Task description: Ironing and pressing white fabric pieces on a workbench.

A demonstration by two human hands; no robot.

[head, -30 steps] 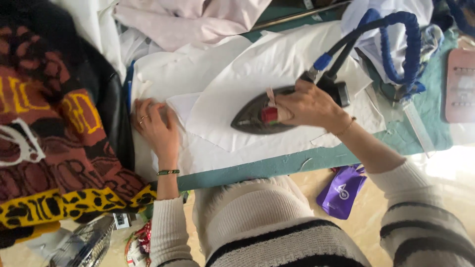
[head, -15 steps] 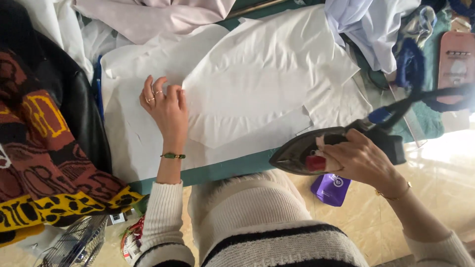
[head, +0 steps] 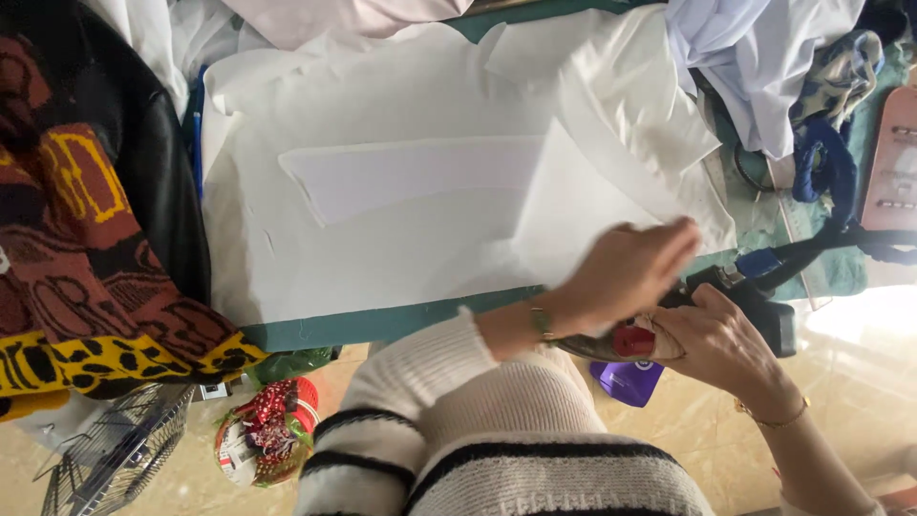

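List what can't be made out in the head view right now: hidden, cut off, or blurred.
- Iron, head view: body mostly hidden by the left hand and right hand; soleplate not visible.
- Left hand: motion-blurred, so contact with the white fabric is unclear.
- Pink item: cut off by the right edge.
- Purple object: partly hidden under the iron and hands.
- Wire rack: cut off by the bottom edge.

The left hand (head: 626, 272) is motion-blurred and hides most of the iron (head: 635, 342). The right forearm runs off the bottom edge. The pink board (head: 893, 158) is cut by the right edge.
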